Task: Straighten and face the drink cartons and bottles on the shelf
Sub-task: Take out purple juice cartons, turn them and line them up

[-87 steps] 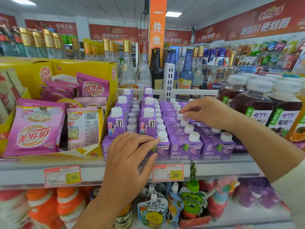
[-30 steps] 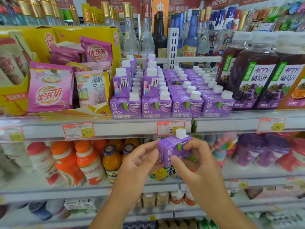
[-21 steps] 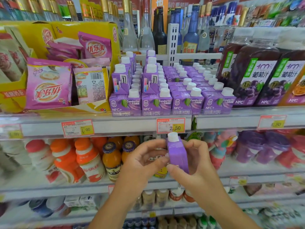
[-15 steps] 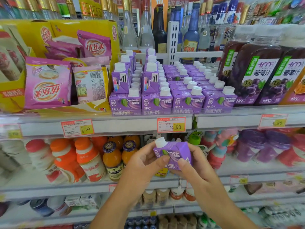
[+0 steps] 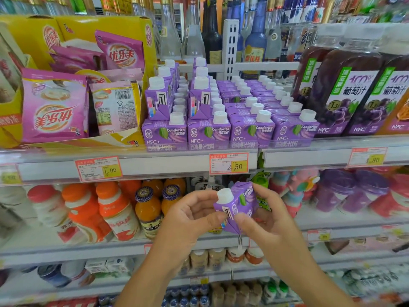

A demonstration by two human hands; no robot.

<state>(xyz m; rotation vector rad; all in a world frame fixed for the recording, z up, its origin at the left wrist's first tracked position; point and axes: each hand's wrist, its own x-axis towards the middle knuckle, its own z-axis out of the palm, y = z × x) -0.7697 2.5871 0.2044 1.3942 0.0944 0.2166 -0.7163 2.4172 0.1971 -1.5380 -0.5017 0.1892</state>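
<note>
Both hands, left hand (image 5: 190, 220) and right hand (image 5: 269, 224), grip one purple carton (image 5: 238, 207) tilted in front of the lower shelf, apparently mid-check, so next it likely needs turning label-forward and returning to the carton rows (image 5: 230, 131) above.

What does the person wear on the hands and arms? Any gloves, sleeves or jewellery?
Nothing worn shows. The left hand and the right hand have no gloves, rings or watch, and both forearms are bare down to the picture's edge.
</note>
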